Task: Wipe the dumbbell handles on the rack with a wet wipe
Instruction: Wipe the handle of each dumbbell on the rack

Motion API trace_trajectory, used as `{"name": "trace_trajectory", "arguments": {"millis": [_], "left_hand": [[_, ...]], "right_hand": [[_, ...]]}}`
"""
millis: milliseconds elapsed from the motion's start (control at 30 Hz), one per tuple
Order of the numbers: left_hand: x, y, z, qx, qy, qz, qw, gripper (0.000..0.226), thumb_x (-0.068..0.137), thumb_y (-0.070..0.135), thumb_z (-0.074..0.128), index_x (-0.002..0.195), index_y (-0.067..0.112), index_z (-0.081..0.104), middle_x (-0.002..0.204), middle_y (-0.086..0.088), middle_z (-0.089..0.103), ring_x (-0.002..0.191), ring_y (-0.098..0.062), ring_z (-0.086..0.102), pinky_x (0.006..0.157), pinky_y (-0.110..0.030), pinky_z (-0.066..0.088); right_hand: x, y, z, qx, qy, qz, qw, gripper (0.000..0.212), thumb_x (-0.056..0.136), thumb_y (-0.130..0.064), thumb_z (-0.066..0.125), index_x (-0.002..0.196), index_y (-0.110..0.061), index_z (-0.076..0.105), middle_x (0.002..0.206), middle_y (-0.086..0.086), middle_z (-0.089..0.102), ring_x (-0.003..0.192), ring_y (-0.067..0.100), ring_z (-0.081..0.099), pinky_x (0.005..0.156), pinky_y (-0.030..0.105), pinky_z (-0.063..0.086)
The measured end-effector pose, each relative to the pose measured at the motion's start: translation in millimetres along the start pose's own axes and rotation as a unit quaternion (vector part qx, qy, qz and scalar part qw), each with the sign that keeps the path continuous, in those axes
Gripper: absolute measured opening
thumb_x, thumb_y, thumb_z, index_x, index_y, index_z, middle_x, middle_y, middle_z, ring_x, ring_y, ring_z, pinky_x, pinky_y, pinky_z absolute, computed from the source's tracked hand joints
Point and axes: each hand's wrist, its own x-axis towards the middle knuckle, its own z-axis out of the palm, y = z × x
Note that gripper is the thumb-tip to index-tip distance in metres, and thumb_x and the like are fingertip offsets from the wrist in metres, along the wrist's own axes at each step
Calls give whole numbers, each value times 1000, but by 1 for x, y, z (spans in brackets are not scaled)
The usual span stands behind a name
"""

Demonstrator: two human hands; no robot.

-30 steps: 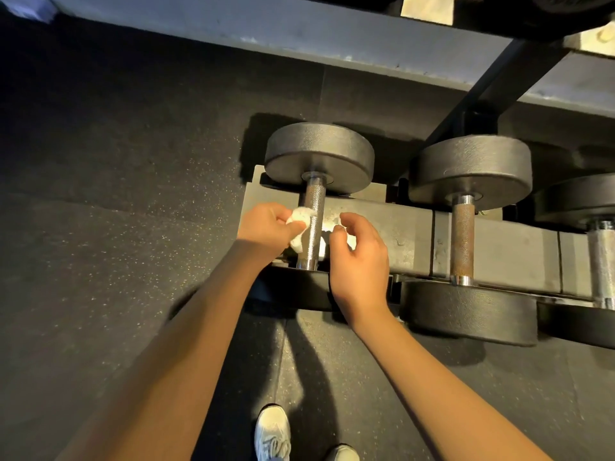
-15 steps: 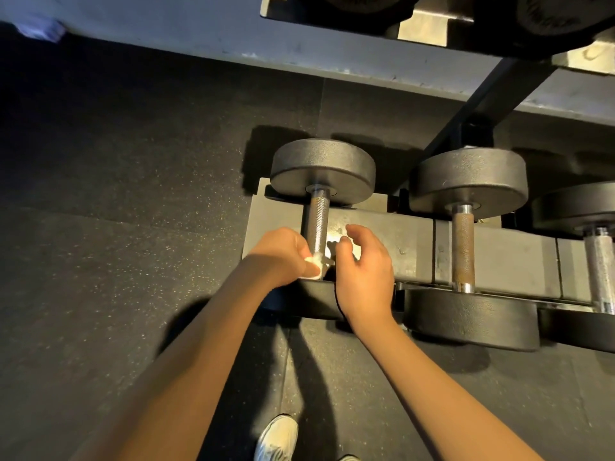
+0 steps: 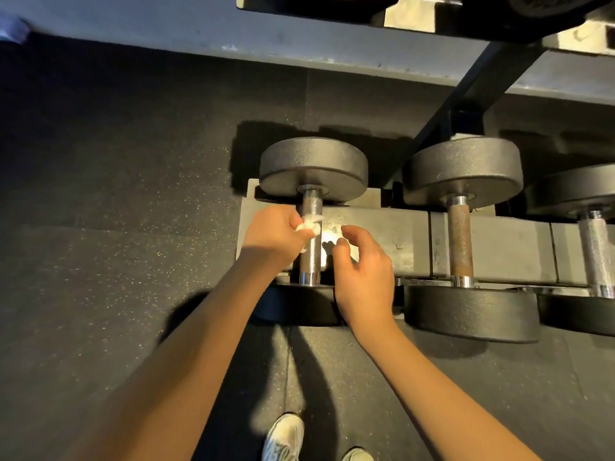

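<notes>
Dark speckled floor (image 3: 116, 227) fills most of what you see, with a pale wall (image 3: 166, 31) along the far edge. The rack (image 3: 382, 234) stands against that wall, its low shelf carrying three dumbbells lying front to back. A black strut (image 3: 466, 104) slants up to the upper shelf overhead.

The left dumbbell (image 3: 312, 164) sits at the shelf's left end. The middle dumbbell (image 3: 462, 168) lies just beside it and has a rusty brown grip. The third dumbbell (image 3: 579, 191) is cut off by the right edge.

Both bare arms reach down to the left dumbbell. The left hand (image 3: 269, 234) is on the left side of its handle (image 3: 311, 254), fingers curled tight round a crumpled white wipe (image 3: 307, 226). The wipe is pressed against the upper part of the knurled steel, and a shred of it trails below the fist.

The right hand (image 3: 362, 271) hovers just right of the handle without touching it. Its fingers are loosely curled, thumb and forefinger a little apart, and I see nothing in them. A bright glare lies on the shelf plate between the fingers and the handle.

Down at the near edge are the toes of two light shoes (image 3: 283, 437).
</notes>
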Motion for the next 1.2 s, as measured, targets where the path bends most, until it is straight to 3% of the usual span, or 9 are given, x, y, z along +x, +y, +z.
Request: {"name": "trace_trajectory", "arguments": {"millis": [100,200,267,467,567,767,1000,1133,1200], "left_hand": [[-6,-1,-11,42,-81,-7,996,21,85,25,70,71,20,56,69,6,52,61,-5,49,49,-14,34],[1,3,-14,-19,11,10,1000,9,90,21,65,90,15,59,75,5,53,55,-2,51,48,-6,39],[5,6,-9,-50,52,21,997,15,92,22,63,103,12,60,87,1,56,65,-4,51,52,-8,38],[-12,-6,-3,-25,-49,-16,998,23,86,25,70,69,22,54,68,7,52,60,-2,47,45,-10,32],[-18,-8,-11,34,-126,-23,991,17,84,24,73,74,20,59,71,8,54,63,-2,48,48,-12,32],[-10,-4,-3,-69,-2,-35,997,25,89,20,66,71,17,49,67,4,48,58,-5,44,45,-13,33],[-20,-9,-10,24,-160,-51,985,14,84,20,72,82,15,60,72,5,51,66,-6,46,52,-16,33],[-9,-12,-6,-81,3,-52,995,14,86,22,70,84,14,59,70,6,50,66,-9,48,51,-10,33],[-7,-10,1,-107,29,-50,993,22,87,22,69,74,18,52,68,5,49,62,-5,45,50,-8,34]], "right_hand": [[-1,-1,0,3,2,2,1000,29,95,-24,48,121,-18,60,116,0,64,105,13,55,89,34,48],[-1,-1,-1,2,2,1,1000,29,95,-23,47,121,-18,60,115,0,64,105,12,55,88,32,48],[-2,-1,-1,3,0,0,1000,29,95,-23,47,121,-17,60,116,-1,64,105,12,55,88,30,46],[-2,0,1,3,12,-13,1000,38,89,-33,42,117,-17,62,111,0,66,101,14,57,85,32,47],[-3,0,1,3,12,-13,1000,39,89,-33,41,116,-16,63,110,0,66,98,11,55,83,30,45],[-2,0,0,-1,7,-18,1000,28,94,-21,47,117,-13,62,110,2,66,98,11,55,85,32,47],[-4,-2,1,4,16,-21,1000,45,86,-34,38,116,-14,64,110,2,67,100,13,57,85,32,47],[-4,-2,0,3,13,-22,1000,42,87,-32,39,116,-13,64,111,1,66,101,12,56,87,31,47],[-4,-2,0,2,13,-24,1000,45,85,-34,38,116,-13,64,111,1,66,101,12,57,87,32,47]]}}
